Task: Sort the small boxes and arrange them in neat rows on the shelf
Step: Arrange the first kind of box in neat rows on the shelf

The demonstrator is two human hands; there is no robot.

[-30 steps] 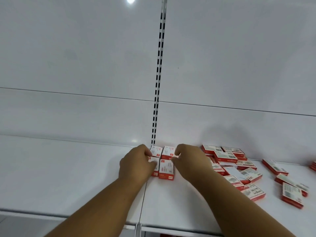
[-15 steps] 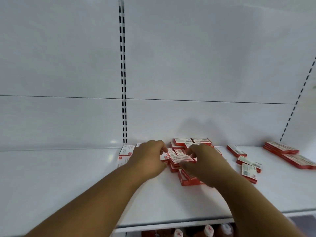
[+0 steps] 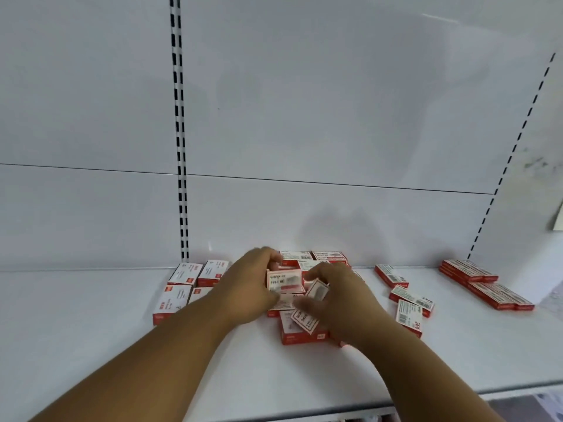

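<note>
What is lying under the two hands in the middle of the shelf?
A loose pile of red and white boxes lies on the shelf under the left hand and right hand. Each hand grips one. The hands cover part of the pile.

Two bare forearms enter from bottom edge, no sleeves visible. Left hand (image 3: 247, 292) and right hand (image 3: 345, 306) uncovered: no gloves, rings, watch or wristbands showing.

Right hand (image 3: 341, 303) hides pile boxes (image 3: 300, 338) (labels blurred).
</note>
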